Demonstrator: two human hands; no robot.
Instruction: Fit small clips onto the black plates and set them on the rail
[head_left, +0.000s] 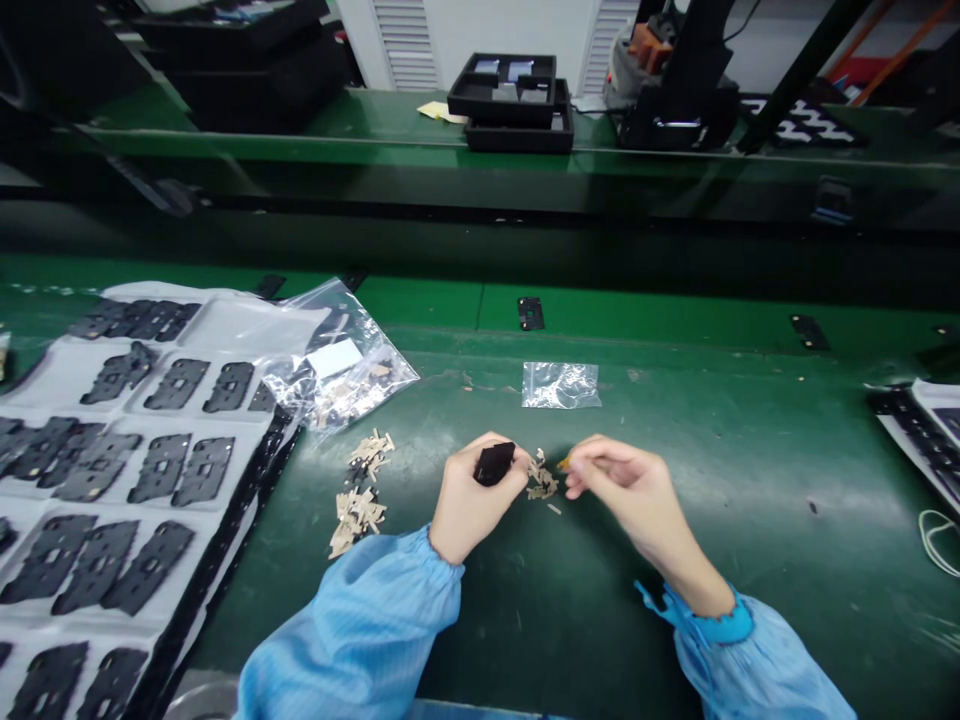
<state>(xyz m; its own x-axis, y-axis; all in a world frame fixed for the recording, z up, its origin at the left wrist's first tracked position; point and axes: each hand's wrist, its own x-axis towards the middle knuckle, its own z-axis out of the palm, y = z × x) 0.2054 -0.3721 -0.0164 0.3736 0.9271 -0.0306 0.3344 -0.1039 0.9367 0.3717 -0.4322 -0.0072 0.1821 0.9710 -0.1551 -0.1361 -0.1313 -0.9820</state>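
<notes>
Green matted work surface (705, 450) fills the lower view. A second green surface (315, 125) runs behind it, carrying stacked black trays (510, 100) and a black machine (675, 110). Far left, a white formed tray (232, 325) holds rows of black perforated plates (157, 465). A clear plastic bag (341, 360) overlaps its corner, with tan bits visible inside. Another white tray (930, 400) of black parts sits at the right edge, partly out of frame. Out on the mat: a flat, small clear bag (561, 385) and a loose black plate (531, 313), well ahead of the hands. Two heaps of tan strips (358, 500) lie just beside the left tray's edge. Both arms are in light blue cuffed sleeves (360, 620). Left hand (476, 500) is curled, gripping a black piece (494, 463) between thumb and fingers. Right hand (619, 478) has thumb and forefinger pressed together, pinching a tiny tan strip (563, 463) whose exact shape is too small to tell. A small pile of tan strips (542, 478) sits on the mat between the hands, close to both, with one stray strip (553, 508) just below it.
</notes>
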